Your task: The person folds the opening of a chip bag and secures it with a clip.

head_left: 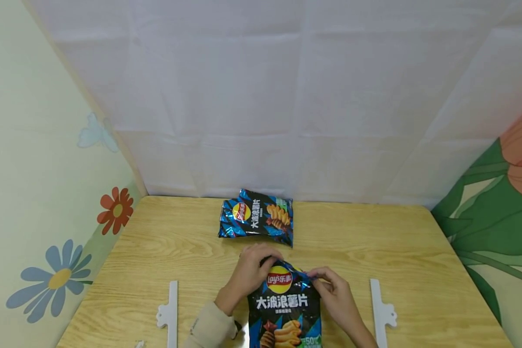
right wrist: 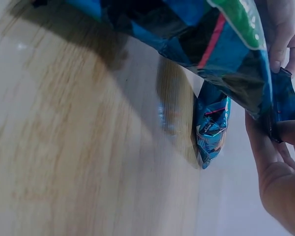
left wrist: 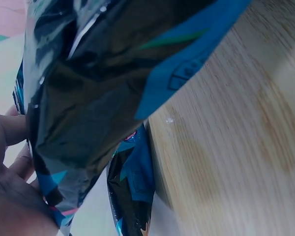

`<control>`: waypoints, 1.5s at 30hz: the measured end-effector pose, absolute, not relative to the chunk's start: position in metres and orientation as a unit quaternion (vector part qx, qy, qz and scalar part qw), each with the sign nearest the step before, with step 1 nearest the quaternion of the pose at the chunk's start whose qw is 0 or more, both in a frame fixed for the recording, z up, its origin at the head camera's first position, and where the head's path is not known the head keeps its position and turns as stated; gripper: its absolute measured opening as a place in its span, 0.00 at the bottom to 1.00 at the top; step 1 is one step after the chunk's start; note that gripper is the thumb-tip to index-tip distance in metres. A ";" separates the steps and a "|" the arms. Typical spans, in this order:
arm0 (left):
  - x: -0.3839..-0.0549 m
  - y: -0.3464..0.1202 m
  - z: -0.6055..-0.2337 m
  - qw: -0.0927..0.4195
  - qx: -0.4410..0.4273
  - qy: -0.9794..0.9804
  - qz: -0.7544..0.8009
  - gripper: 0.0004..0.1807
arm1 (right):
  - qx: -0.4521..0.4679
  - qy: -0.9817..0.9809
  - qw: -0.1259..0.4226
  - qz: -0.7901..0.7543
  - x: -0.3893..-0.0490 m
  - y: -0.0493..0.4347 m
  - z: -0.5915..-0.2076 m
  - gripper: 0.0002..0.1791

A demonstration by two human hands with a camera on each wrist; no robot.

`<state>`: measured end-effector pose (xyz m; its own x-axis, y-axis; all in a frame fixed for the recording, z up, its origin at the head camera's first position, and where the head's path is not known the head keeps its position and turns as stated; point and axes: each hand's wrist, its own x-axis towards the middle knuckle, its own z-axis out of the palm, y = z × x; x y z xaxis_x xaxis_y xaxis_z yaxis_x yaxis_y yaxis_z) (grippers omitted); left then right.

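Note:
A black and blue bag of potato chips (head_left: 287, 302) stands raised at the front of the table, its printed face toward the head camera. My left hand (head_left: 253, 270) grips its upper left corner, thumb in front and the other fingers behind. At the upper right corner, my right hand (head_left: 336, 295) pinches the edge between thumb and fingers. The top edge of the bag looks creased and folded between both hands. In the right wrist view, a flap (right wrist: 287, 96) of the bag's top sticks out beside the fingers. The bag's lower end runs out of the head view.
Behind the hands, a second matching chip bag (head_left: 261, 217) lies near the table's back edge. Two long white clips (head_left: 172, 309) lie on the wooden table (head_left: 352, 232), one on each side of the hands. A white cloth (head_left: 252, 96) hangs at the back.

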<state>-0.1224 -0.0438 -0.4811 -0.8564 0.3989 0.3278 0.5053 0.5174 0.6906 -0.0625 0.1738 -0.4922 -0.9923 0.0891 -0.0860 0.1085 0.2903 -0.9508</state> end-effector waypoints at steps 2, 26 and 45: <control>-0.122 -0.044 -0.481 0.067 -0.260 -0.868 -0.418 0.08 | 0.059 0.800 0.007 -0.597 -0.062 0.174 -0.492 0.09; -0.117 -0.044 -0.475 0.034 -0.242 -0.876 -0.415 0.09 | 0.092 0.785 0.028 -0.613 -0.061 0.172 -0.494 0.11; -0.122 -0.043 -0.471 -0.014 -0.216 -0.907 -0.361 0.13 | 0.081 0.790 0.021 -0.608 -0.059 0.172 -0.493 0.12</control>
